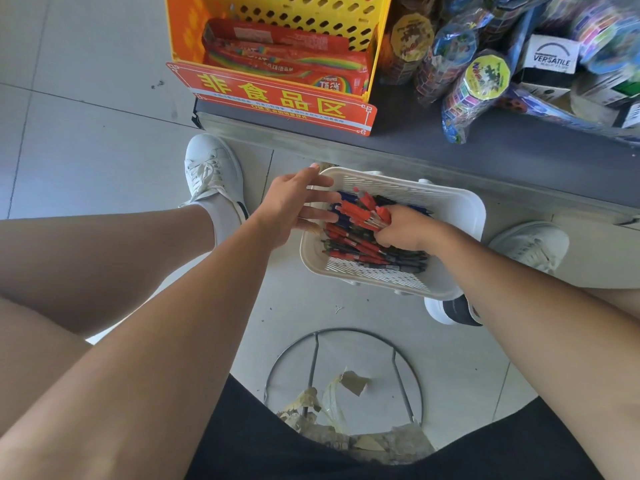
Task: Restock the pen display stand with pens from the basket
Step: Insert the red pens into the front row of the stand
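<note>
Dozens of pens, red, blue and dark, lie heaped in the white basket on the floor between the person's feet, most with their long axis running across the basket from left to right. Above the heap, the right hand grips a bundle of red and blue pens, its fingers curled round the barrels from the right side. The bundle's free ends stick out leftward, straight toward the left hand. That hand holds nothing: its fingers are straight and spread, the fingertips at or just touching the bundle's ends near the basket's left rim, probably ready to square up the pens or take them over. So the right hand carries, and the left is nearer the loose ends. Both forearms reach down and forward, wrists low over the basket. Beyond the basket runs a grey shelf base bearing a yellow perforated rack and a red sign. No pen display stand can be made out for certain, so the lift likely goes up and away from the basket.
</note>
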### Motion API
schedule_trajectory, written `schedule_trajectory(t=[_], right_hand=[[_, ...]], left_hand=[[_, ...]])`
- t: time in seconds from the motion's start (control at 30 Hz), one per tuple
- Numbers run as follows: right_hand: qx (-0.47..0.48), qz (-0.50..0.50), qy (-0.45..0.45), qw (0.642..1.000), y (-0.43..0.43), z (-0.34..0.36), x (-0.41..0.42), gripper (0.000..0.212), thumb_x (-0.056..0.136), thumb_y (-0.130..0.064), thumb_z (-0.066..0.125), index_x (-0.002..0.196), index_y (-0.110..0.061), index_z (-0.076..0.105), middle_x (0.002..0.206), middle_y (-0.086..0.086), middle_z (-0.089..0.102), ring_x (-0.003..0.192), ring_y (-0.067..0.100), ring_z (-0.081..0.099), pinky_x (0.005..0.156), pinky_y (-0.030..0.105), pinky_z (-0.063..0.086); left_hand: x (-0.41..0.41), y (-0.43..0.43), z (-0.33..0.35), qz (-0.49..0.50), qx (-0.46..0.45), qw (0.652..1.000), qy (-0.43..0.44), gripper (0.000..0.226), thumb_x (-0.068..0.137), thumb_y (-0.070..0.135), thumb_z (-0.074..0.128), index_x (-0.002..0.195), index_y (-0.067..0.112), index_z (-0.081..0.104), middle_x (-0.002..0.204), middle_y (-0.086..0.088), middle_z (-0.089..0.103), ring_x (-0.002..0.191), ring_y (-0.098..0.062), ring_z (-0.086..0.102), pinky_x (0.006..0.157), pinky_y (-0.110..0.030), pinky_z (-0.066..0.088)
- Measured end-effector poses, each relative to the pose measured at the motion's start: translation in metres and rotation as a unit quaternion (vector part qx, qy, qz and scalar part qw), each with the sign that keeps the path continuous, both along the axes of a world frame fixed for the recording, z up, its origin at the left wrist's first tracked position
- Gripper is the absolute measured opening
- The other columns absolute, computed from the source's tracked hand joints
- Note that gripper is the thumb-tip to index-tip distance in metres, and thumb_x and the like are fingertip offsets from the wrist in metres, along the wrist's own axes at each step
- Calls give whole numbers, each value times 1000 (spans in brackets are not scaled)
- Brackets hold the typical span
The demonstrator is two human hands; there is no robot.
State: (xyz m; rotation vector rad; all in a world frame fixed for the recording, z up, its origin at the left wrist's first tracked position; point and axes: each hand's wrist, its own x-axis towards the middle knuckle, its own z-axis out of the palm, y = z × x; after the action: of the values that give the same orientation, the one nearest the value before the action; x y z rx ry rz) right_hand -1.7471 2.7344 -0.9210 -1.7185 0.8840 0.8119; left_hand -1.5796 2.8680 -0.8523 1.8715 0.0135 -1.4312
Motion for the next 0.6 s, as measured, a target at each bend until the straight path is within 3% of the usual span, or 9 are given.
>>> schedule_trajectory(t=[0.13, 0.23, 0.37, 0.53, 0.6], right_hand=[[22, -44, 2, 999, -5, 6, -1, 12, 73, -4, 65, 79, -13, 59, 72, 7, 57, 69, 25, 53, 63, 29, 43], [75, -85, 2, 994, -6, 15, -3, 16, 79, -2, 64, 94, -6, 65, 72, 11, 62, 63, 22, 57, 51, 27, 45], [155, -122, -26, 980, -4, 27, -6, 23, 85, 3, 60, 104, -7, 65, 78, 16, 60, 59, 23, 56, 47, 29, 49], [253, -112, -26, 960, -1, 41, -7, 36, 82, 9, 53, 112, -5, 66, 81, 8, 63, 62, 22, 57, 57, 32, 49], [282, -111, -26, 953, 2, 47, -6, 37, 84, 13, 49, 113, -3, 66, 81, 8, 63, 64, 23, 58, 57, 31, 51]], left_hand=[[-3, 0, 0, -6, -1, 1000, -18, 34, 106, 40, 46, 110, 15, 68, 101, -8, 77, 78, -27, 76, 61, -32, 59], [-7, -1, 1, -11, -13, 999, -37, 30, 104, 35, 52, 117, 12, 66, 104, -12, 76, 74, -28, 74, 62, -36, 62], [-14, -6, 5, -23, -29, 997, -69, 35, 103, 35, 54, 131, 14, 61, 110, -9, 72, 73, -23, 72, 61, -34, 62], [-22, -12, 9, -59, -44, 995, -65, 43, 106, 38, 46, 147, 27, 46, 125, -2, 62, 105, -28, 66, 91, -45, 57], [-25, -15, 11, -58, -57, 996, -45, 39, 107, 37, 43, 146, 29, 48, 119, 1, 62, 107, -26, 63, 95, -45, 53]])
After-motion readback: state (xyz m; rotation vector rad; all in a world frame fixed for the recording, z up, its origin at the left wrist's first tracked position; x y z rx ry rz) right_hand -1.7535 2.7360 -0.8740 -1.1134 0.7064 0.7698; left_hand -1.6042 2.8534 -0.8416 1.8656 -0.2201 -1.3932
